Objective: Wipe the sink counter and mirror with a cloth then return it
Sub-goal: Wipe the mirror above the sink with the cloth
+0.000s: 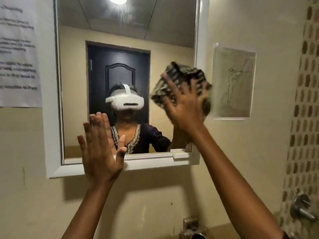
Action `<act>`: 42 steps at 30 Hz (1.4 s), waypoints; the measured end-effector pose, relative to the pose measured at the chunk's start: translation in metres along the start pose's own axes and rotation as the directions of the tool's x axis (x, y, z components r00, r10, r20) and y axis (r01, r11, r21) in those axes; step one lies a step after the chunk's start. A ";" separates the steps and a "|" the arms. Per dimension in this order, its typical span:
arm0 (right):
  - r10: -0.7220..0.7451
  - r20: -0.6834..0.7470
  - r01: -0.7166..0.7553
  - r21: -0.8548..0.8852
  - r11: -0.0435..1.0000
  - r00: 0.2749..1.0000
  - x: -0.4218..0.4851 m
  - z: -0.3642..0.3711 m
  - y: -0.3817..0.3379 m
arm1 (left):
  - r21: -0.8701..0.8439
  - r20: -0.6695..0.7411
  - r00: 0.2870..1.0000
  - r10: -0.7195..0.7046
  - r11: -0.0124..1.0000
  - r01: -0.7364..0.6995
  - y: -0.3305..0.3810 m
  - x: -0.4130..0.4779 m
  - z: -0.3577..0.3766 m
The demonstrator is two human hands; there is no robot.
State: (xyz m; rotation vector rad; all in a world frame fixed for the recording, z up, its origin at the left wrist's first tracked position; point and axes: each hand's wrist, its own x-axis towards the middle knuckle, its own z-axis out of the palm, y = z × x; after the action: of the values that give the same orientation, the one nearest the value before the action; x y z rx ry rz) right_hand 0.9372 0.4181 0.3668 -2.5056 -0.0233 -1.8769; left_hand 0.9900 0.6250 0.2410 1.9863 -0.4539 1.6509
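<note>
A white-framed mirror (76,87) hangs on the beige wall straight ahead. My right hand (185,107) presses a bunched dark checked cloth (181,75) flat against the mirror's right edge, fingers spread over it; the cloth is motion-blurred. My left hand (101,149) is raised, open and flat, fingers together, in front of the mirror's lower frame, holding nothing. The mirror reflects a person wearing a white headset and a dark door behind. The sink counter is out of view.
A printed paper notice (18,54) is taped left of the mirror, a sketch sheet (233,83) to its right. A metal tap (192,225) sits at the bottom centre, a wall valve handle (302,208) at lower right beside mosaic tiles (303,118).
</note>
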 end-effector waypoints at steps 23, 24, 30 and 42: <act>-0.478 0.058 0.477 0.029 0.878 0.877 -0.165 0.073 -0.045 | -0.179 0.031 0.999 0.035 0.983 -0.029 -0.004 0.002 -0.009; -0.422 0.053 0.424 -0.020 0.906 0.905 -0.170 0.071 -0.029 | -0.172 0.044 0.998 0.044 0.984 -0.036 -0.004 0.002 -0.009; -0.109 -0.019 0.107 -0.087 0.990 0.994 -0.192 0.062 0.024 | -0.098 0.083 0.994 0.073 0.993 -0.065 -0.001 0.000 -0.007; 0.269 -0.011 -0.217 0.558 0.801 0.963 -0.095 0.017 0.028 | -0.078 0.086 0.990 0.110 0.992 -0.104 -0.001 0.000 -0.003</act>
State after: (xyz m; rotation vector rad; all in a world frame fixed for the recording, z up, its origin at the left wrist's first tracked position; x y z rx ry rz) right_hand 0.9275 0.3902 0.2703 -1.9278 -0.2027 -1.5860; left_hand 0.9876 0.6273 0.2411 2.0194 -0.6555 1.5889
